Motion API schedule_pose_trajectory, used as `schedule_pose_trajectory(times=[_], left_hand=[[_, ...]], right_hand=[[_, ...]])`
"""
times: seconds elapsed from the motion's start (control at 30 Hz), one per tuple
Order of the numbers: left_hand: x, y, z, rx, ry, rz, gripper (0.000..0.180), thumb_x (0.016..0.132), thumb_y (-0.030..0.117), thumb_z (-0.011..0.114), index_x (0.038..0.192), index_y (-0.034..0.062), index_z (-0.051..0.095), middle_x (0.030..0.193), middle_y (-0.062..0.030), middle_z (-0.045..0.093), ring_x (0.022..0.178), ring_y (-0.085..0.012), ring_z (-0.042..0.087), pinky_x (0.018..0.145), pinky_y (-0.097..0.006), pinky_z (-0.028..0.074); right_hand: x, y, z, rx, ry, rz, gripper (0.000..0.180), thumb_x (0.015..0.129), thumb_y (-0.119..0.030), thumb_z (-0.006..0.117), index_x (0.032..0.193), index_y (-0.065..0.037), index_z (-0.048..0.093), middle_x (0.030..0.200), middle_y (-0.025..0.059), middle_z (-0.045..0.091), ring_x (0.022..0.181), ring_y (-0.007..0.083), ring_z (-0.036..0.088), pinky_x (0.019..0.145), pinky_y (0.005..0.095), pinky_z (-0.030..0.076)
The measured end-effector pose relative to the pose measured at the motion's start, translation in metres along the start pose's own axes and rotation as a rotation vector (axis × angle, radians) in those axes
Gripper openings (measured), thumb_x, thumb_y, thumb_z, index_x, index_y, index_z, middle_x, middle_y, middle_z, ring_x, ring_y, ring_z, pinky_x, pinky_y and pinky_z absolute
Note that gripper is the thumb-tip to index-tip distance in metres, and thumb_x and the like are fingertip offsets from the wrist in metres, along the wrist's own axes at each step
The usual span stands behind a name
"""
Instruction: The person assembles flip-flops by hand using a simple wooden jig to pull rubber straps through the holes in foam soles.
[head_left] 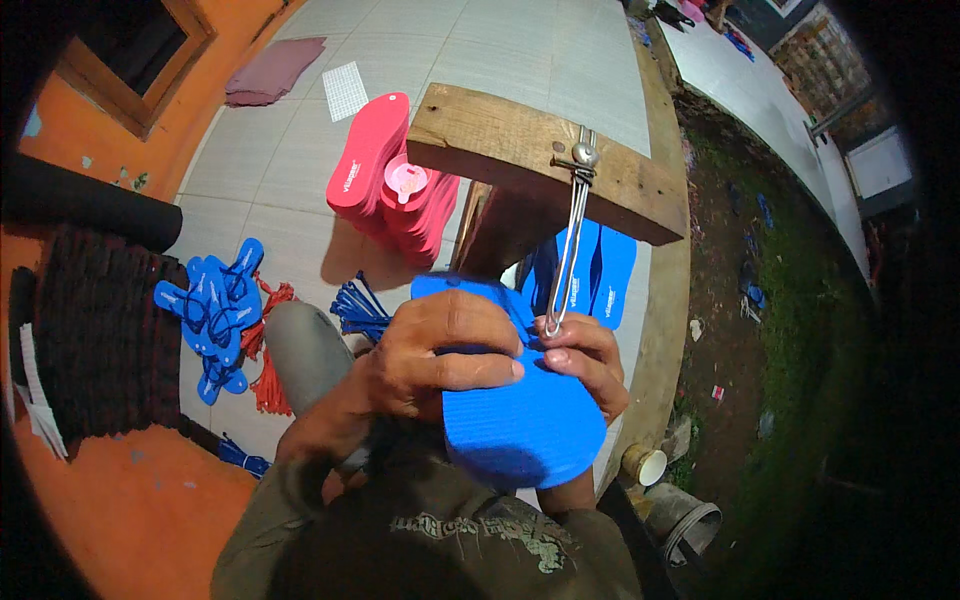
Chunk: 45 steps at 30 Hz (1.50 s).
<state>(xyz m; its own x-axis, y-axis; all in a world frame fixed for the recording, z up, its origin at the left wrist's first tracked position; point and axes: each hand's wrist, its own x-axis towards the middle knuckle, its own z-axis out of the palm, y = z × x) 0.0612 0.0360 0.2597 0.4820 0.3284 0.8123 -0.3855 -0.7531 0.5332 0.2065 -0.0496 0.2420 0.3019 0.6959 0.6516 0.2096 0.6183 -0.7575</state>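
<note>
A blue flip-flop sole [520,430] lies between my hands, with its ribbed broad end toward me. My left hand [440,350] is closed on the sole's left side, thumb and fingers over the top face. My right hand [590,365] grips the right side, fingertips at the looped lower end of a bent wire hook [568,260]. This hook hangs from a bolt on a wooden beam [500,125]. A blue strap appears to be at the sole near my fingertips, mostly hidden by them.
Pink soles [365,165] stand stacked beyond the beam, a small pink-lidded tub [404,180] on them. More blue soles [608,275] lie behind the hook. At left are finished blue flip-flops [215,305], red straps [268,375], blue straps [360,308] and a dark stack [100,330].
</note>
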Motion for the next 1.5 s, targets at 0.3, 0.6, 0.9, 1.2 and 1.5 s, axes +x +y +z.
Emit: schedule_pose_trajectory(times=[0.3,0.6,0.9,1.2,1.5], left_hand=[[0.021,-0.010,-0.013,0.085,-0.099,0.025,0.021,0.068,0.013,0.063,0.087,0.0055,0.062,0.087,-0.0051,0.060,0.078,-0.0218,0.055,0.066,-0.034,0.044],[0.027,-0.010,-0.007,0.087,-0.115,-0.034,0.024,0.067,0.013,0.063,0.090,0.0065,0.060,0.089,-0.0051,0.060,0.078,-0.0224,0.054,0.068,-0.035,0.043],[0.015,-0.003,-0.006,0.111,-0.101,-0.119,0.021,0.068,0.015,0.061,0.087,0.0075,0.059,0.088,-0.0033,0.061,0.078,-0.0209,0.054,0.068,-0.036,0.044],[0.022,-0.010,-0.008,0.092,-0.092,-0.097,0.018,0.071,0.015,0.061,0.088,0.0076,0.058,0.088,-0.0035,0.061,0.078,-0.0208,0.054,0.068,-0.037,0.043],[0.034,-0.011,0.009,0.437,0.125,-0.513,0.047,0.064,0.021,0.074,0.099,0.0033,0.049,0.089,-0.0136,0.050,0.079,-0.0307,0.048,0.070,-0.040,0.040]], right_hand=[[0.015,0.011,-0.001,0.035,0.056,-0.089,0.023,0.069,-0.025,0.071,0.083,-0.008,0.066,0.091,0.0112,0.057,0.089,0.0267,0.056,0.075,0.0354,0.048],[0.017,0.011,-0.001,0.131,0.140,-0.035,0.018,0.066,-0.016,0.073,0.078,-0.006,0.066,0.087,0.0109,0.060,0.087,0.0280,0.058,0.074,0.0345,0.049],[0.011,0.017,-0.007,0.078,0.010,-0.083,0.021,0.076,-0.027,0.065,0.082,-0.008,0.066,0.089,0.0106,0.060,0.088,0.0274,0.058,0.076,0.0359,0.047],[0.014,0.021,-0.005,0.064,0.058,-0.121,0.019,0.075,-0.024,0.066,0.083,-0.006,0.065,0.087,0.0107,0.060,0.085,0.0283,0.059,0.074,0.0377,0.050],[0.043,0.015,0.000,-0.226,0.257,0.189,0.013,0.072,-0.006,0.069,0.075,-0.002,0.056,0.075,0.0078,0.054,0.064,0.0149,0.054,0.056,0.0239,0.043]])
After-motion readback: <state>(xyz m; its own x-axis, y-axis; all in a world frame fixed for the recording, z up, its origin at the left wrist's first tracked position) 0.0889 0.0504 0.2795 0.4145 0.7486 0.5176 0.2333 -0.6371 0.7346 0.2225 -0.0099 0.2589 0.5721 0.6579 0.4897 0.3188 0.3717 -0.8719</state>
